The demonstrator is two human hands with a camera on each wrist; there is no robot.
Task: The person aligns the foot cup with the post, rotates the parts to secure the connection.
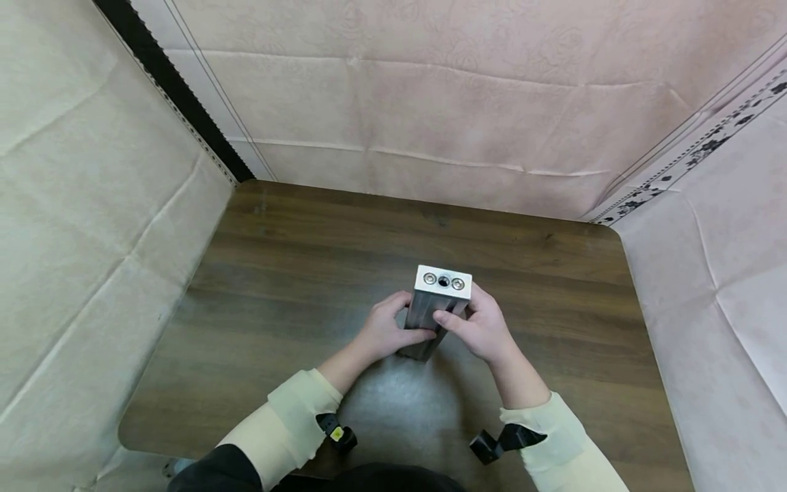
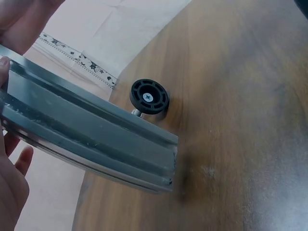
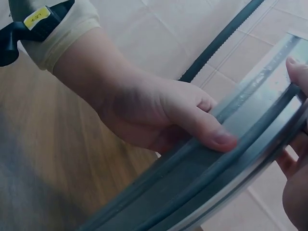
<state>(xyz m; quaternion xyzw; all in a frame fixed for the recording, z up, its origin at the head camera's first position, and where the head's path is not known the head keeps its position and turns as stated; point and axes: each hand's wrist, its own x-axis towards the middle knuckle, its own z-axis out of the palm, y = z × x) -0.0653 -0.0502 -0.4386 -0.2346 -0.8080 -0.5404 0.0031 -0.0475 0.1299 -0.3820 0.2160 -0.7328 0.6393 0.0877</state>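
Note:
A metal bar with grooved sides, like an aluminium profile (image 1: 424,314), is held tilted over the table. Its pale end face carries two screws with a dark hole between them. My left hand (image 1: 391,329) grips it from the left, thumb (image 3: 219,137) lying along the grooved face. From the right, my right hand (image 1: 482,326) grips it nearer the screwed end, with its thumb across the front. On the bar's far side, the left wrist view shows a round black levelling foot (image 2: 149,96) on a short metal stem. Fingers behind the bar are partly hidden.
Beneath the bar is a brown wood-grain table (image 1: 295,260) with rounded corners. Pale patterned cloth (image 1: 430,102) hangs behind it and on both sides. Black wrist cameras (image 1: 486,447) are strapped over both sleeves.

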